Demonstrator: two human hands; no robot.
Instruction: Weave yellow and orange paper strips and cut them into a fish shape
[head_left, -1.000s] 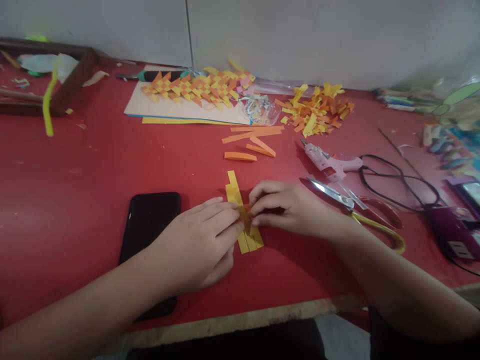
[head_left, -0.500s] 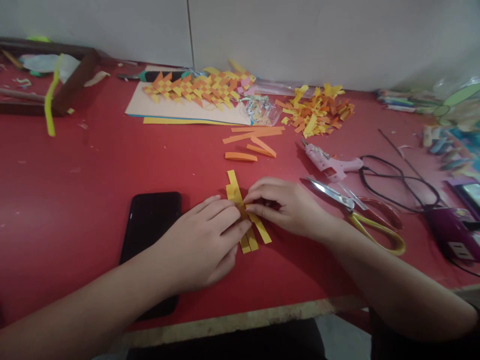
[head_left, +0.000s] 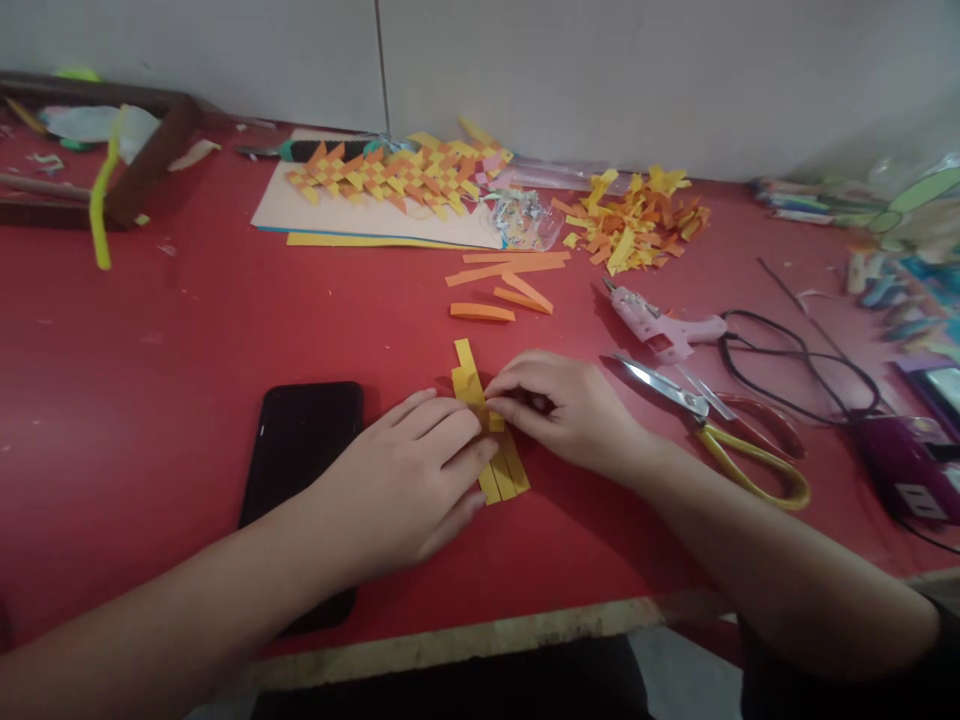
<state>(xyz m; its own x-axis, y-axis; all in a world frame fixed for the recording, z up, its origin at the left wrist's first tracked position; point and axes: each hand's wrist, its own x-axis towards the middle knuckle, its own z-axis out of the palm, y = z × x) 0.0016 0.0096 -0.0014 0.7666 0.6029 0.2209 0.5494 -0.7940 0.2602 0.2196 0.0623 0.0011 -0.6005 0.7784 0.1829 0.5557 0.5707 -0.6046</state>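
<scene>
Several yellow paper strips (head_left: 504,475) lie side by side on the red table, their lower ends fanned slightly. My left hand (head_left: 420,470) rests over their left side, fingers stretched across the paper and pressing it down. From the right, my right hand (head_left: 562,400) pinches a yellow strip between thumb and fingertips near the middle of the group. A short piece of yellow paper crosses the strips just below that pinch. Beyond my hands lie several loose orange paper strips (head_left: 482,313).
A black phone (head_left: 300,440) lies partly under my left forearm. To the right are scissors (head_left: 675,390), a pink glue gun (head_left: 660,325) with its cord, and a purple box (head_left: 900,465). Behind sit a woven orange-yellow paper piece (head_left: 397,175) and a scrap heap (head_left: 637,220).
The rightmost yellow strip's lower end has swung left and now lies close beside the others. My right hand has shifted slightly left and up; my left hand stays nearly in place.
</scene>
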